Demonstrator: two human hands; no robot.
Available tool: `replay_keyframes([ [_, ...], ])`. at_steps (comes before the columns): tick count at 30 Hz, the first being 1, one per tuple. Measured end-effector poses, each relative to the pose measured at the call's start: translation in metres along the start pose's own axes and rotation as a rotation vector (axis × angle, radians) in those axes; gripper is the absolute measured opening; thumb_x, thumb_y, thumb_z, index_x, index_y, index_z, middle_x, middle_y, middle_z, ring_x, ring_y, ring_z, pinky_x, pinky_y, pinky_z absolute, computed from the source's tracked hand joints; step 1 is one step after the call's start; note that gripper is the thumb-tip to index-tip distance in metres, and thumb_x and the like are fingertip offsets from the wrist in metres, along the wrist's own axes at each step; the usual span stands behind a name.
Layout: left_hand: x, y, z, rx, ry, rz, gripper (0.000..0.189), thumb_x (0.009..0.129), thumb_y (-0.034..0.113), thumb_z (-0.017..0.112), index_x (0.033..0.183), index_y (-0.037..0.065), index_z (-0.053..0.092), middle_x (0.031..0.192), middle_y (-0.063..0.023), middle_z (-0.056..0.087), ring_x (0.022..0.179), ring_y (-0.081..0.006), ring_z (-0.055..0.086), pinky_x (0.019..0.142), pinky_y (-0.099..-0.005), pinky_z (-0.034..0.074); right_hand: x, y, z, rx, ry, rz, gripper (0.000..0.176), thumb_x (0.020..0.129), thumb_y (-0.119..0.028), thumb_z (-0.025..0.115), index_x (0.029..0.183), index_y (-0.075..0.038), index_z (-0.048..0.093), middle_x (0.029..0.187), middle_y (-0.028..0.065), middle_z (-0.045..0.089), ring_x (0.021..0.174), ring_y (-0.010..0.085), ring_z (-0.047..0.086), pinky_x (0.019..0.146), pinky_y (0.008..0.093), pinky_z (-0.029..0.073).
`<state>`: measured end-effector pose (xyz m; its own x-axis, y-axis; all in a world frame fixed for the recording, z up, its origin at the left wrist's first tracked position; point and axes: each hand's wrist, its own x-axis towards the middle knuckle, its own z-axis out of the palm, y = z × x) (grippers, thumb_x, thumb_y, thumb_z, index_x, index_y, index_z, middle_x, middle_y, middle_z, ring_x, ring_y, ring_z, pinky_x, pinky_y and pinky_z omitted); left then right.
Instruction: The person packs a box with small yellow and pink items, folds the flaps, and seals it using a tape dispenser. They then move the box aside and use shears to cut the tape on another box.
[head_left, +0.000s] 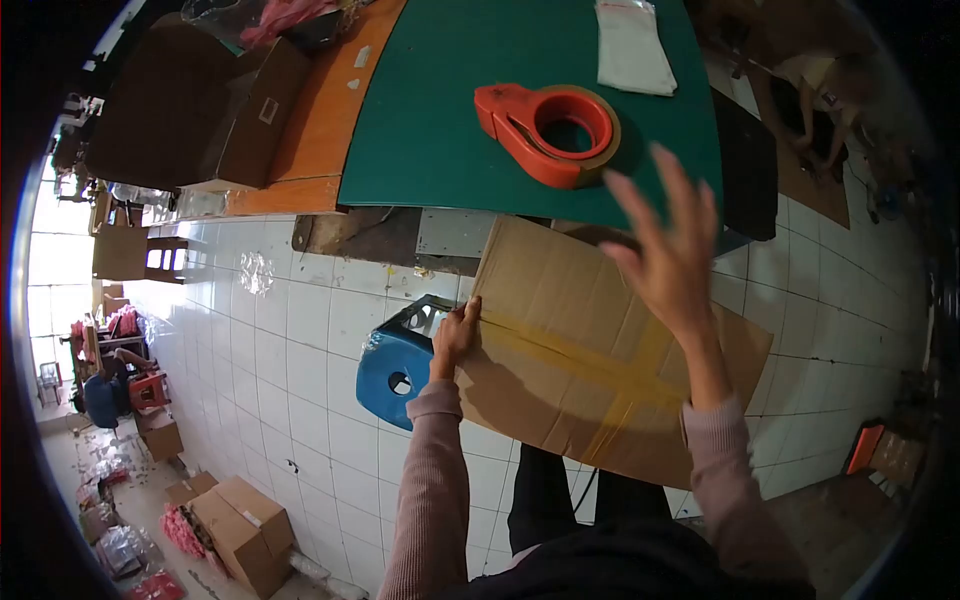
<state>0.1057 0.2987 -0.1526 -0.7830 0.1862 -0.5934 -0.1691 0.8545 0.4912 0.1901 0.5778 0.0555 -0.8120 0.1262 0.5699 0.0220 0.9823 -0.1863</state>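
Note:
A large cardboard box (560,330) with strips of yellowish tape across its face is in front of my body, below the edge of the green table (430,110). My left hand (457,338) grips the box's left edge, its fingers wrapped round it. Over the right part of the box my right hand (670,245) is raised with fingers spread, holding nothing and slightly blurred. On the green table, up and left of that hand, lies a red tape dispenser (550,135) with a roll of brown tape.
Clear plastic bags (635,48) lie at the green table's far side. A blue stool (395,375) stands left of the box. Closed boxes (240,525) sit on the tiled floor at lower left. Other people (825,95) are at the upper right and far left.

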Motion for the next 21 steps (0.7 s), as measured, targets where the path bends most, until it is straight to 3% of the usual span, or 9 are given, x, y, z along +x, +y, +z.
replay_keyframes([
  [4, 0.017, -0.013, -0.009, -0.325, -0.341, 0.028, 0.070, 0.086, 0.057, 0.040, 0.121, -0.003, 0.049, 0.124, -0.0152, 0.049, 0.116, -0.0261, 0.044, 0.097, -0.0314, 0.032, -0.189, 0.059, -0.038, -0.217, 0.074, 0.599, 0.043, 0.087, -0.018, 0.054, 0.125, -0.002, 0.041, 0.129, 0.0218, 0.037, 0.120, 0.0372, 0.037, 0.097, 0.0457, 0.034],
  [6, 0.008, -0.009, -0.009, -0.517, -0.400, 0.015, 0.074, 0.084, 0.058, 0.042, 0.128, -0.002, 0.042, 0.130, -0.0131, 0.044, 0.119, -0.0237, 0.040, 0.100, -0.0296, 0.028, -0.310, 0.082, -0.038, -0.454, -0.041, 0.974, 0.059, 0.087, -0.041, 0.052, 0.130, -0.004, 0.035, 0.130, 0.0209, 0.038, 0.119, 0.0372, 0.038, 0.097, 0.0496, 0.032],
  [8, 0.001, -0.008, -0.003, -0.708, -0.407, 0.026, 0.079, 0.083, 0.062, 0.040, 0.134, 0.002, 0.035, 0.129, -0.0111, 0.045, 0.115, -0.0233, 0.044, 0.099, -0.0300, 0.029, -0.335, 0.081, -0.046, -0.219, -0.257, 1.823, 0.070, 0.083, -0.056, 0.048, 0.128, -0.004, 0.036, 0.126, 0.0200, 0.044, 0.114, 0.0357, 0.045, 0.094, 0.0496, 0.034],
  [9, 0.027, -0.040, 0.012, -1.011, -0.507, -0.177, 0.078, 0.084, 0.063, 0.037, 0.133, 0.002, 0.037, 0.128, -0.0103, 0.046, 0.115, -0.0229, 0.045, 0.098, -0.0302, 0.031, -0.347, 0.079, -0.044, -0.224, -0.249, 1.828, 0.070, 0.083, -0.056, 0.048, 0.128, -0.004, 0.036, 0.126, 0.0200, 0.044, 0.114, 0.0357, 0.045, 0.094, 0.0496, 0.034],
  [11, 0.045, -0.057, 0.021, -1.039, -0.564, -0.223, 0.073, 0.086, 0.060, 0.034, 0.133, 0.004, 0.038, 0.129, -0.0089, 0.046, 0.114, -0.0225, 0.045, 0.097, -0.0300, 0.033, -0.364, 0.078, -0.036, -0.303, -0.196, 1.642, 0.073, 0.081, -0.062, 0.045, 0.125, -0.004, 0.039, 0.121, 0.0184, 0.049, 0.108, 0.0348, 0.050, 0.090, 0.0467, 0.038],
  [14, 0.030, -0.052, 0.022, -0.980, -0.526, -0.149, 0.071, 0.087, 0.059, 0.033, 0.133, 0.005, 0.038, 0.129, -0.0087, 0.046, 0.114, -0.0223, 0.045, 0.096, -0.0302, 0.034, -0.377, 0.082, -0.031, -0.312, -0.073, 1.643, 0.073, 0.081, -0.064, 0.040, 0.123, -0.005, 0.040, 0.117, 0.0180, 0.053, 0.104, 0.0350, 0.053, 0.086, 0.0437, 0.041],
  [19, -0.028, -0.044, 0.020, -0.634, -0.362, 0.115, 0.067, 0.089, 0.057, 0.032, 0.133, 0.006, 0.039, 0.129, -0.0083, 0.046, 0.114, -0.0221, 0.045, 0.096, -0.0305, 0.035, -0.397, 0.111, -0.042, -0.205, -0.159, 1.709, 0.068, 0.083, -0.062, 0.042, 0.118, -0.003, 0.045, 0.110, 0.0170, 0.057, 0.103, 0.0346, 0.054, 0.085, 0.0434, 0.041],
  [20, -0.028, -0.062, 0.035, -0.901, -0.401, -0.147, 0.063, 0.090, 0.054, 0.033, 0.133, 0.007, 0.039, 0.129, -0.0072, 0.045, 0.114, -0.0209, 0.045, 0.095, -0.0305, 0.035, -0.404, 0.119, -0.044, -0.205, -0.172, 1.698, 0.067, 0.083, -0.061, 0.042, 0.118, -0.003, 0.046, 0.108, 0.0172, 0.058, 0.101, 0.0346, 0.055, 0.083, 0.0431, 0.042],
  [21, -0.046, -0.078, 0.047, -0.895, -0.309, -0.115, 0.062, 0.090, 0.053, 0.035, 0.132, 0.007, 0.040, 0.128, -0.0065, 0.046, 0.113, -0.0195, 0.044, 0.095, -0.0310, 0.035, -0.412, 0.130, -0.044, -0.197, -0.174, 1.700, 0.067, 0.083, -0.061, 0.042, 0.118, -0.003, 0.046, 0.108, 0.0172, 0.058, 0.101, 0.0346, 0.055, 0.083, 0.0431, 0.042],
])
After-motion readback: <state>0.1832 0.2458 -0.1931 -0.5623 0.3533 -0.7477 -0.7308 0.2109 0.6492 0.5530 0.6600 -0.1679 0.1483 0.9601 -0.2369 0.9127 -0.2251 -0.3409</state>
